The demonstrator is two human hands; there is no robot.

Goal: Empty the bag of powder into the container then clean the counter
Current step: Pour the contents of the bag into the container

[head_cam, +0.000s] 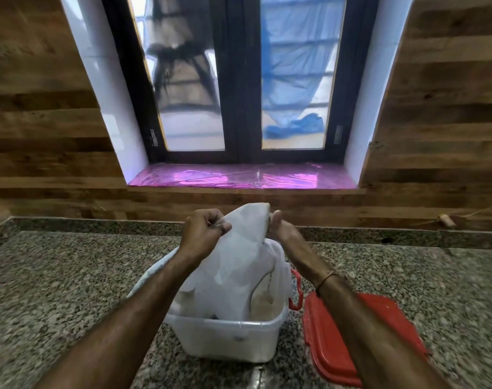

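A translucent white plastic bag (239, 259) hangs upside down over a clear plastic container (228, 338) on the granite counter (56, 276). My left hand (202, 231) grips the bag's upper left corner. My right hand (281, 228) pinches its upper right corner. The bag's lower end reaches into the container. Pale beige powder (264, 304) lies inside the container at the right. A red handle (296, 290) sticks out from the container's right side.
A red lid (337, 341) lies flat on the counter just right of the container, partly under my right forearm. A wood-panelled wall and a window with a pink-covered sill (239, 176) stand behind. A small cork-like object (446, 220) rests on the backsplash ledge at far right.
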